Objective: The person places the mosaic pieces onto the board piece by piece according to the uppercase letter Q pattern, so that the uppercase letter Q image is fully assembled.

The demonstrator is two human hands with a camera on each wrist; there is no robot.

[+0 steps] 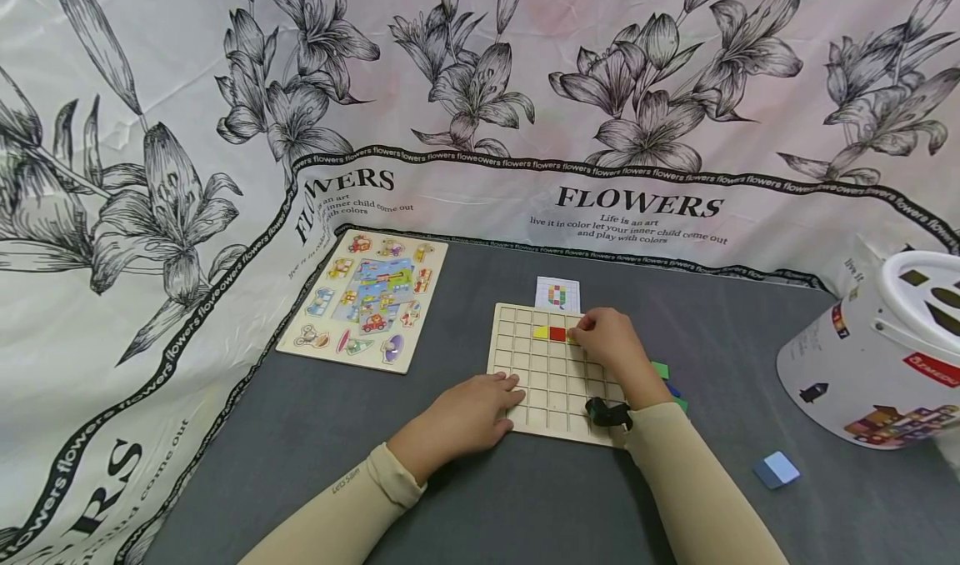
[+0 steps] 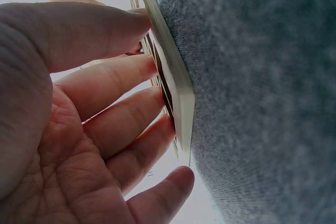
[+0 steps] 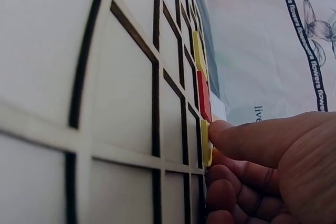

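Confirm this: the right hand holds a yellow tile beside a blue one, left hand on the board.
No: the right hand holds a yellow tile beside a red tile, not blue, as the head view shows; the left hand is on the board.

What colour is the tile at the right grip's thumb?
Yellow. The held tile shows best in the right wrist view, next to the red tile.

Beige long sleeves (image 1: 697, 490), dark lettering (image 1: 347, 480) on the left, black right-wrist device (image 1: 609, 413)
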